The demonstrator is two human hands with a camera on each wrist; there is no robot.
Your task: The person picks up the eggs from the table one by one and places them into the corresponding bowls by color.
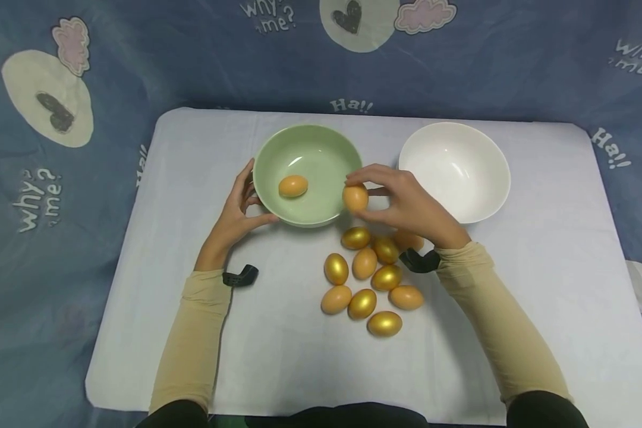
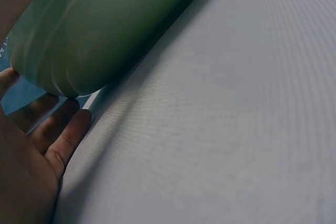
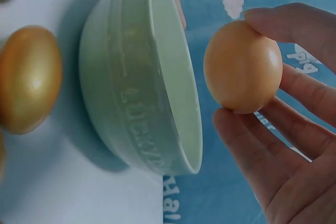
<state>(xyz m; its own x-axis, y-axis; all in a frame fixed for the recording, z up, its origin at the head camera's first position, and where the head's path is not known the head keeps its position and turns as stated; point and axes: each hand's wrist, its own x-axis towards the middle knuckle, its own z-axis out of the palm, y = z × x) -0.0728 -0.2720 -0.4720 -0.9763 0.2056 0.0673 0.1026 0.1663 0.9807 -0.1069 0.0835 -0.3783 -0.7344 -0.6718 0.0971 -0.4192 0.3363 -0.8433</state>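
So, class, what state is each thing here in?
Green bowl: upright, one brown egg inside.
White bowl: upright, no egg visible inside.
Held egg: raised, no crack visible.
Gold eggs: lying on the table.
Loose brown eggs: lying on the table.
Left grip: holding the green bowl's side.
Right grip: pinching the held egg.

Pale-green bowl (image 1: 321,157), orange-brown egg (image 1: 355,198), gold eggs (image 1: 362,304)

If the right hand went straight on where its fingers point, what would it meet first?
The green bowl looks first in line, ahead of the right hand and the egg it holds. In the right wrist view the egg seems higher than the bowl, so a level path might clear it.
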